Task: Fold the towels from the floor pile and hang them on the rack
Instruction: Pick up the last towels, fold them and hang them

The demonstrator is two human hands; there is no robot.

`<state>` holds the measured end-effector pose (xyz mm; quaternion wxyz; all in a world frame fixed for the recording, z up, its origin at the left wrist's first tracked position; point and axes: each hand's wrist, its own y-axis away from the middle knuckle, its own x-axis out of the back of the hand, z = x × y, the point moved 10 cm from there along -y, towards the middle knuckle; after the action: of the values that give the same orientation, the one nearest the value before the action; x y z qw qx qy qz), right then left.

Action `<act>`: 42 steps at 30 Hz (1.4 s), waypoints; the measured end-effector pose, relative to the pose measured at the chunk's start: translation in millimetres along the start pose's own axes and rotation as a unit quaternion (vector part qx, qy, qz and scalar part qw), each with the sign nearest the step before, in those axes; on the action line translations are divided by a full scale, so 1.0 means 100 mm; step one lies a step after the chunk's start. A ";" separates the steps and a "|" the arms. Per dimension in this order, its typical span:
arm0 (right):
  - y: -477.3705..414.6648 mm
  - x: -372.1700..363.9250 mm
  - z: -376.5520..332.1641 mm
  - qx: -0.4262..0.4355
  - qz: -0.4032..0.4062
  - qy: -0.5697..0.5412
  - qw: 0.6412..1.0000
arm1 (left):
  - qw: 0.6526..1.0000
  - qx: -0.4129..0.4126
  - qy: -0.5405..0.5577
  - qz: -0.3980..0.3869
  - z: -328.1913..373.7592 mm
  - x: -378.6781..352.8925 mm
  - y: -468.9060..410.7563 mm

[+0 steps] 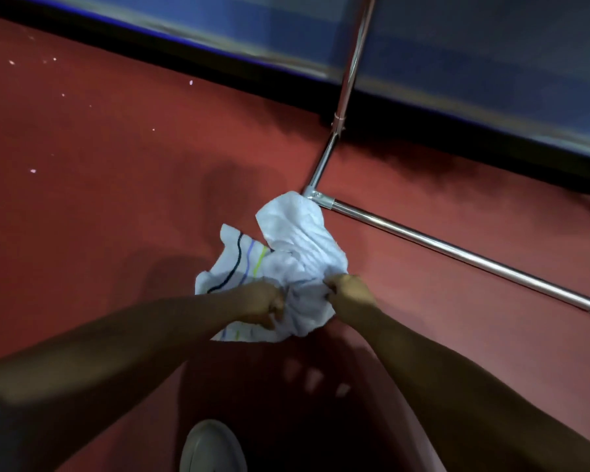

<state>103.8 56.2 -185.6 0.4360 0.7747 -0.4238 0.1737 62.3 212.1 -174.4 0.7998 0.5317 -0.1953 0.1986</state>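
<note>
- Left-hand fingers (276, 310): curled tight into a fist, bunching white cloth at lower centre of the frame. Single fingertips are too blurred to separate.
- Right-hand fingers (331, 288): curled and pinching a fold of the same cloth, just right of the left fist. Thumb position cannot be told.
- Left hand (264, 301) and right hand (351, 291): close together, with a narrow bunch of fabric between them. Both forearms are bare and run in from the lower corners.
- Towel (298, 247): white and heavily crumpled, gripped by both hands along its near edge at centre frame.
  - Thin stripes in black, blue and yellow-green run across its left portion, and the right portion is plain white.
  - Its far tip overlaps the rack's corner joint in the picture; contact cannot be told.
  - Whether it rests on the floor or hangs clear cannot be told.
- Rack (457, 254): chrome tubing. One bar runs from the corner joint at centre towards the right edge. An upright rises from the same joint to the upper right.
- Floor (82, 148): dark red with pale specks at upper left. A soft shadow lies left of the towel.
- Shoe (212, 447): light-coloured toe at the bottom edge, below the hands.
- Wall (474, 46): blue with a black base strip, slanting across the top of the frame.
</note>
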 end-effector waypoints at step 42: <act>4.24 3.24 -1.32 0.182 0.273 -0.443 0.834 | 0.919 -0.241 0.223 0.217 3.30 1.45 3.33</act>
<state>-37.3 -108.9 319.1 -0.0123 0.6868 -0.7267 -0.0024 -23.7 40.0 276.8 0.8636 0.2096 -0.1647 0.4279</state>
